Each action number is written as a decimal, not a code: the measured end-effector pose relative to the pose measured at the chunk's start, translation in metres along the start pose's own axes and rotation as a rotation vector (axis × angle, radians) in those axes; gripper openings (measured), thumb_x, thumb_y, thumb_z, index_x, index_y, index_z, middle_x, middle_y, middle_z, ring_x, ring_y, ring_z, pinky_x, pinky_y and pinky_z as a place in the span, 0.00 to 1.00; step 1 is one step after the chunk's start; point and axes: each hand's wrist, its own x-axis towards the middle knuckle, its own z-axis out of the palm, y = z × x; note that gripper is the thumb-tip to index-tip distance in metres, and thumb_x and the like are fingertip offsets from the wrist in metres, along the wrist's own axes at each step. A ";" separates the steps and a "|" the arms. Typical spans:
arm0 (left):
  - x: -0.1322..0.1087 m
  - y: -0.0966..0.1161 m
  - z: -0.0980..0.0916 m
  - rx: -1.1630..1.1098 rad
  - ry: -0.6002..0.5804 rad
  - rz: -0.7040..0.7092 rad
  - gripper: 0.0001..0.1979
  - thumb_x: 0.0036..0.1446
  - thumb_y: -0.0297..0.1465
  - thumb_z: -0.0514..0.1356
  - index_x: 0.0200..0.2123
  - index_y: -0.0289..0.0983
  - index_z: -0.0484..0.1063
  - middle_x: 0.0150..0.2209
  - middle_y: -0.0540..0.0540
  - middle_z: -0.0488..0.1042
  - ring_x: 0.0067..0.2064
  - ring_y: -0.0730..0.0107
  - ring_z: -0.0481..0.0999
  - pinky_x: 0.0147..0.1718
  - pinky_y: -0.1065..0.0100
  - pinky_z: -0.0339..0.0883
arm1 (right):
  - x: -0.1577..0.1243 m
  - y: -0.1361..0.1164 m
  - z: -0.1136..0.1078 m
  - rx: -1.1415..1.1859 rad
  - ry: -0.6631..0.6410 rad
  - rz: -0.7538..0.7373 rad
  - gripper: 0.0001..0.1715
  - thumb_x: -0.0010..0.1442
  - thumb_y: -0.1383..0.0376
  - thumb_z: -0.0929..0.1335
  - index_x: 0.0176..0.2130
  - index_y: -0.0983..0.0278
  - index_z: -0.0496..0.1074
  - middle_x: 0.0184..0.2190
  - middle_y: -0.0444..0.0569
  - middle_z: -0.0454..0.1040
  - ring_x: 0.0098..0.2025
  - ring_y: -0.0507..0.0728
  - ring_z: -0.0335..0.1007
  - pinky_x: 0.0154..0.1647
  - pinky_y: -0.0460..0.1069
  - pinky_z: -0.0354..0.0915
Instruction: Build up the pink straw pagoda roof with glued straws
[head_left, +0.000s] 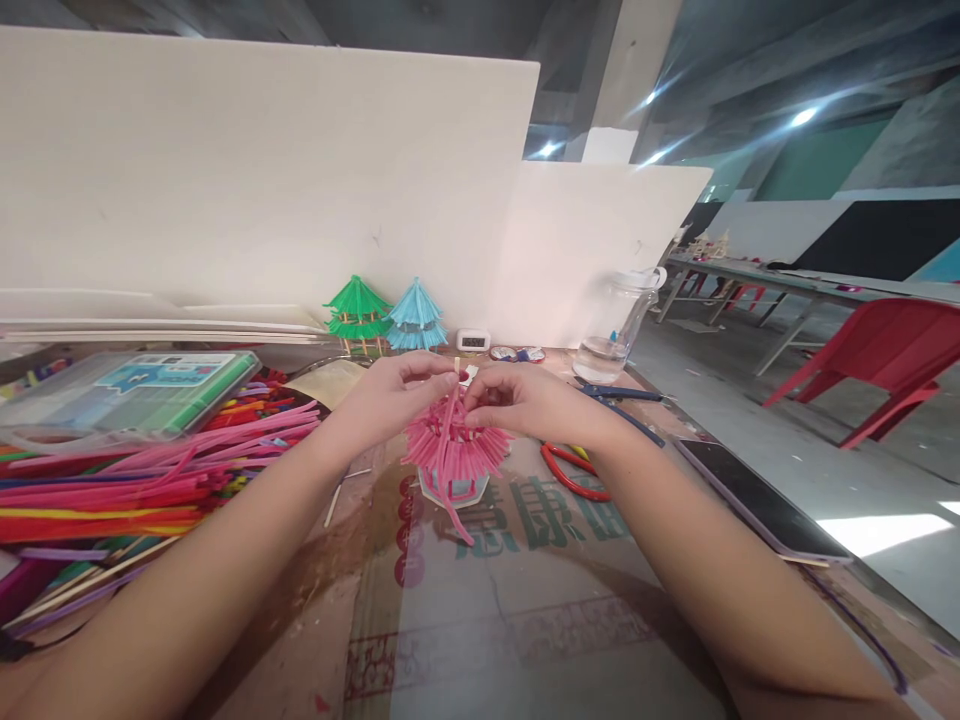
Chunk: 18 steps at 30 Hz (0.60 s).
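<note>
A small pink pavilion model (480, 452) made of pipe cleaners stands on a pale base in front of me, its fringed roof flaring outward. My left hand (401, 392) is at its top, thumb and fingers pinched by a thin upright stick (457, 366) and a pink pipe cleaner (448, 440). That pipe cleaner hangs down over the roof, its loose end past the base. From the other side my right hand (517, 398) is closed, with bent fingers and thumb at the upper roof. What its fingertips grip is hidden.
Bundles of colourful pipe cleaners (150, 485) and a plastic case (127, 395) lie left. Green (358, 308) and blue (417, 315) pavilion models stand behind, beside a small clock (473, 341). On the right are a water jug (611, 330), pliers (626, 393), red-handled tool (574, 475) and phone (761, 498).
</note>
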 end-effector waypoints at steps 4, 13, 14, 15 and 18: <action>0.000 -0.001 -0.001 0.024 0.021 0.030 0.16 0.54 0.42 0.58 0.33 0.36 0.78 0.40 0.47 0.78 0.44 0.61 0.74 0.45 0.66 0.67 | 0.000 0.000 0.000 -0.012 0.005 -0.008 0.03 0.54 0.66 0.70 0.30 0.64 0.72 0.30 0.44 0.74 0.32 0.52 0.69 0.35 0.47 0.63; 0.001 -0.005 -0.008 0.061 -0.077 0.025 0.23 0.56 0.47 0.55 0.44 0.37 0.76 0.45 0.45 0.78 0.48 0.58 0.74 0.49 0.63 0.66 | 0.000 0.001 0.000 -0.035 0.012 0.009 0.03 0.55 0.65 0.70 0.30 0.63 0.72 0.29 0.44 0.74 0.31 0.51 0.68 0.33 0.47 0.62; 0.001 -0.005 -0.011 0.081 -0.114 0.016 0.24 0.56 0.48 0.55 0.47 0.37 0.75 0.47 0.45 0.77 0.49 0.58 0.74 0.50 0.62 0.66 | 0.000 0.001 0.000 -0.031 0.010 0.013 0.04 0.55 0.65 0.70 0.30 0.63 0.72 0.29 0.44 0.74 0.31 0.51 0.68 0.33 0.47 0.62; 0.000 -0.004 -0.015 0.107 -0.152 0.004 0.25 0.55 0.47 0.56 0.50 0.39 0.74 0.49 0.46 0.76 0.50 0.58 0.73 0.50 0.62 0.66 | 0.000 0.001 0.000 -0.025 0.008 0.016 0.04 0.55 0.65 0.70 0.30 0.63 0.72 0.29 0.44 0.74 0.31 0.52 0.69 0.33 0.47 0.62; -0.002 -0.001 -0.024 0.183 -0.250 -0.030 0.25 0.55 0.44 0.58 0.54 0.42 0.70 0.54 0.47 0.73 0.53 0.60 0.72 0.51 0.63 0.66 | 0.000 0.001 0.000 -0.014 0.006 0.016 0.04 0.55 0.64 0.70 0.30 0.63 0.72 0.30 0.44 0.74 0.32 0.52 0.69 0.33 0.47 0.62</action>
